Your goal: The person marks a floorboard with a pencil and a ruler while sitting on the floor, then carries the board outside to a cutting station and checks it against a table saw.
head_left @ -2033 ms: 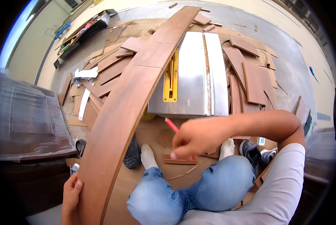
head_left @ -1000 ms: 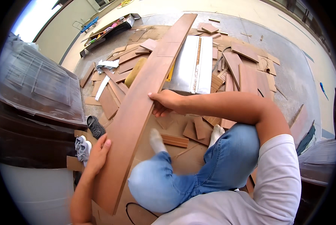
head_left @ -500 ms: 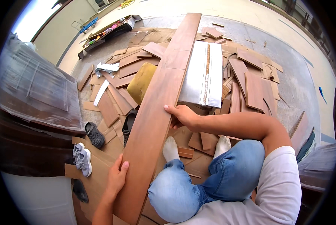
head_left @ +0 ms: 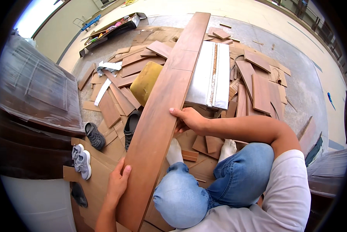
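Note:
A long reddish-brown floorboard (head_left: 158,110) stretches from beside my left knee to the far side of the work area, its far part alongside a silver metal table (head_left: 206,73) with a slot down it. My left hand (head_left: 118,181) grips the board's left edge near its close end, thumb on top and fingers partly hidden underneath. Farther along, my right hand (head_left: 191,120) holds the right edge, its thumb on the top face and its other fingers curled below. Cross seams show on the board's far half.
Floorboard offcuts (head_left: 262,92) and cardboard cover the floor around the metal table. A yellow cushion-like block (head_left: 145,83) stands left of the board. Dark clogs (head_left: 95,136) and grey sneakers (head_left: 82,161) lie at the left. Plastic-wrapped furniture (head_left: 38,85) stands beyond them.
Both hands keep their grip on the floorboard, which stays nearly in place. The view has shifted slightly, moving the surroundings a little to the left.

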`<state>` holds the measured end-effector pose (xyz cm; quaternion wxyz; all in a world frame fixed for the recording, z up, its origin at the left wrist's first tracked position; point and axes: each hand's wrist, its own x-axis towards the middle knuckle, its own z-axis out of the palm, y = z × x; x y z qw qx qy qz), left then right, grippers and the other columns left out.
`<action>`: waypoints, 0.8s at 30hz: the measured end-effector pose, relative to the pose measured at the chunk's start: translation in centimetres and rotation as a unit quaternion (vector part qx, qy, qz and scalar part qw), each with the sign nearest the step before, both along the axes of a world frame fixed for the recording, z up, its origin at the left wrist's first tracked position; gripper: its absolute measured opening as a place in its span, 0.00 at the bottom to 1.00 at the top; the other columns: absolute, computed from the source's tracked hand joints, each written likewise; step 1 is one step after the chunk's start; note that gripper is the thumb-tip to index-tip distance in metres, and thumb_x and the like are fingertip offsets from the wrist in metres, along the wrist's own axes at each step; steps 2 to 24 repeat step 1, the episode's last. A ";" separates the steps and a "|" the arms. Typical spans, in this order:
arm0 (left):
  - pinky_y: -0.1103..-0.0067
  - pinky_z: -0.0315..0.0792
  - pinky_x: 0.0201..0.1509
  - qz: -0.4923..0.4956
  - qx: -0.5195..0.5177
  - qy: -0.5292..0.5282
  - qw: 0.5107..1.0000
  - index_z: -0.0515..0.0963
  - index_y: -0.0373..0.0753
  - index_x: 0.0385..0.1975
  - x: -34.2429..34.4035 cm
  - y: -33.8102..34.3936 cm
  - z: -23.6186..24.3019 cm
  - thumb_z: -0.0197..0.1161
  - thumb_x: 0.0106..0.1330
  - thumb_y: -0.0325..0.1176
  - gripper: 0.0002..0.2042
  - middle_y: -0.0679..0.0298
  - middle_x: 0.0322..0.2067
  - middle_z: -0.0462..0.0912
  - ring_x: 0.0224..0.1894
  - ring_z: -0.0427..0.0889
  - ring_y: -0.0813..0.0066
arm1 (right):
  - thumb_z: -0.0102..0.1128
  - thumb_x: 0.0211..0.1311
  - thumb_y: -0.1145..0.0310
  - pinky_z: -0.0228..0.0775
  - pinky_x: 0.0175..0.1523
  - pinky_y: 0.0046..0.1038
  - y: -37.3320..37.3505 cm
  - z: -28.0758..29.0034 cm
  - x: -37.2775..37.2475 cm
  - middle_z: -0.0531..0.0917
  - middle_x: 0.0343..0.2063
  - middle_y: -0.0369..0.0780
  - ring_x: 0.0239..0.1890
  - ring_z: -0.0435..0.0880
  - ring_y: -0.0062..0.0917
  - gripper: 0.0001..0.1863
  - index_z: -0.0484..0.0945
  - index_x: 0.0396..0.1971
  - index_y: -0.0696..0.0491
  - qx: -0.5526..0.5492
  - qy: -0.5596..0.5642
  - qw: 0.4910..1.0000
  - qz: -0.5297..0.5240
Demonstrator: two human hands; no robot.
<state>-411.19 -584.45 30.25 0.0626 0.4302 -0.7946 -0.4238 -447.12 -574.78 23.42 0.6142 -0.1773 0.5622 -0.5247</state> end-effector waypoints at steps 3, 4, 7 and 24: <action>0.74 0.71 0.64 0.000 -0.002 0.000 1.000 0.70 0.36 0.69 -0.1 0.0 0.1 0.58 0.77 0.42 0.25 0.48 0.57 0.83 0.61 0.80 0.63 | 0.56 0.74 0.42 0.81 0.34 0.25 0.0 0.0 0.0 0.87 0.32 0.43 0.28 0.86 0.26 0.30 0.83 0.39 0.61 0.001 0.001 1.000 -0.002; 0.74 0.71 0.64 0.000 -0.002 0.000 1.000 0.70 0.36 0.69 -0.1 0.0 0.1 0.58 0.77 0.42 0.25 0.48 0.57 0.83 0.61 0.80 0.63 | 0.56 0.74 0.42 0.81 0.34 0.25 0.0 0.0 0.0 0.87 0.32 0.43 0.28 0.86 0.26 0.30 0.83 0.39 0.61 0.001 0.001 1.000 -0.002; 0.74 0.71 0.64 0.000 -0.002 0.000 1.000 0.70 0.36 0.69 -0.1 0.0 0.1 0.58 0.77 0.42 0.25 0.48 0.57 0.83 0.61 0.80 0.63 | 0.56 0.74 0.42 0.81 0.34 0.25 0.0 0.0 0.0 0.87 0.32 0.43 0.28 0.86 0.26 0.30 0.83 0.39 0.61 0.001 0.001 1.000 -0.002; 0.74 0.71 0.64 0.000 -0.002 0.000 1.000 0.70 0.36 0.69 -0.1 0.0 0.1 0.58 0.77 0.42 0.25 0.48 0.57 0.83 0.61 0.80 0.63 | 0.56 0.74 0.42 0.81 0.34 0.25 0.0 0.0 0.0 0.87 0.32 0.43 0.28 0.86 0.26 0.30 0.83 0.39 0.61 0.001 0.001 1.000 -0.002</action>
